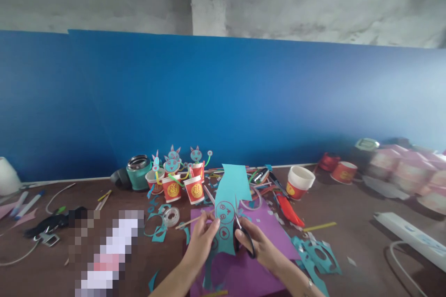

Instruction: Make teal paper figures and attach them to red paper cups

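My left hand (205, 232) pinches the left edge of a light blue paper sheet (234, 183). A round face and small circles with a heart are drawn on the sheet's lower part. My right hand (256, 239) is closed around the black handles of a pair of scissors (248, 241). Their blades point up and away, at the right side of the drawn face, with the paper between or against them. Both hands are above a purple sheet (272, 241) on the table.
Red paper cups (194, 190) with blue paper animal faces stand at the back, beside a teal jar (138, 174). A tape roll (171, 216) lies left. Blue paper scraps (318, 257), a stack of white cups (300, 180) and a power strip (413, 236) are to the right.
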Available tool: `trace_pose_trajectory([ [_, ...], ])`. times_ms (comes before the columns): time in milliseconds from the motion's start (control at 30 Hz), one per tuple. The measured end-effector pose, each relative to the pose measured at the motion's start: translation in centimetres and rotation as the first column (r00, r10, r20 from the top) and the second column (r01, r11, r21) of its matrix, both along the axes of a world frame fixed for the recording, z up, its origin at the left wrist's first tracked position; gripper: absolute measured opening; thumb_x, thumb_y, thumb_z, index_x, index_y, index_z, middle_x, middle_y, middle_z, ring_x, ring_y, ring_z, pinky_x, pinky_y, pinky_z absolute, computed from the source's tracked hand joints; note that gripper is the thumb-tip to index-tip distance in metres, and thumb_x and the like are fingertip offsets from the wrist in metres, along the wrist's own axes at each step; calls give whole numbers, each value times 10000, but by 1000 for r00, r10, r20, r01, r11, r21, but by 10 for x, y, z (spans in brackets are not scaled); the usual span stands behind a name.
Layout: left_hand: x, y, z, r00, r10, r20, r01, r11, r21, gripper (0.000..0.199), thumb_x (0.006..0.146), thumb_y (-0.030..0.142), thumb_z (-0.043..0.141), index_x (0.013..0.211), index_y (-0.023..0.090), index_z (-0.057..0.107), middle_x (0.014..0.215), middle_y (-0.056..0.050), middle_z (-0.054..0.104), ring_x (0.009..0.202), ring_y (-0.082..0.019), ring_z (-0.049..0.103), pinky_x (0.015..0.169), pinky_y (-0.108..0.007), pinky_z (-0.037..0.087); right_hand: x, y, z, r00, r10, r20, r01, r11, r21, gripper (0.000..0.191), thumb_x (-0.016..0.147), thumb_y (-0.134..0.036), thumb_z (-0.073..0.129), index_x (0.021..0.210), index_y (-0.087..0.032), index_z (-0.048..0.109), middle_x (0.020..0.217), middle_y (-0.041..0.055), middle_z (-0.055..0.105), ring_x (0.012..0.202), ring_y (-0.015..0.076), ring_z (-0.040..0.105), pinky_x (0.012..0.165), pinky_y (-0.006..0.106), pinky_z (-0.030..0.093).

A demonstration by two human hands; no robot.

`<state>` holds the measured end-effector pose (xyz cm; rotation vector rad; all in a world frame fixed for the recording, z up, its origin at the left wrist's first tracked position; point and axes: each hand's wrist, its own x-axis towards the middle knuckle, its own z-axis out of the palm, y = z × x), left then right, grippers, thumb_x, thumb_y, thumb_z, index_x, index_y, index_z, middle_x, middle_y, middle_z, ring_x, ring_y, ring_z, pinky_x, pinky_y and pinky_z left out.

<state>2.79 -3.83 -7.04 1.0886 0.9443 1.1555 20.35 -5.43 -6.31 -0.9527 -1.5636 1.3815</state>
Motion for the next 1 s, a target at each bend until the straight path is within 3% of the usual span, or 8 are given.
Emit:
trace_pose_trajectory([
  [233, 0, 1, -6, 999, -14, 35, 14, 1000, 6, 341, 718, 488, 635, 761, 201, 456, 660, 33, 554, 628, -143, 540, 610, -253, 423, -7, -1, 3, 994, 54, -95, -48, 997, 68, 374, 854, -457, 522, 1155, -241, 566, 1001, 68, 626, 966, 211, 559, 874, 354, 433],
  [500, 2, -1, -2, 995, -53, 89, 53, 999, -2, 326, 721, 470, 639, 767, 201, 462, 690, 23, 591, 637, -148, 558, 622, -265, 442, -12, -1, 3, 996, -57, -74, 61, 997, 55, 484, 761, -536, 598, 1143, -238, 593, 1035, 88, 649, 1046, 257, 550, 941, 402, 416],
  [633, 1, -1, -4, 997, -32, 68, 32, 999, 7, 292, 744, 449, 625, 784, 200, 479, 707, 19, 603, 669, -153, 572, 650, -268, 448, -12, -2, 3, 997, -16, -79, 23, 996, 82, 442, 806, -486, 572, 1175, -244, 573, 1026, 86, 646, 1028, 248, 558, 936, 407, 418],
  [1000, 3, -3, 1, 997, -43, 68, 43, 999, 3, 318, 718, 479, 634, 794, 205, 489, 717, 17, 618, 683, -173, 584, 671, -282, 451, -16, -4, 12, 997, -70, -23, 71, 992, 102, 404, 799, -515, 562, 1092, -240, 602, 932, 65, 644, 929, 229, 562, 867, 356, 448],
])
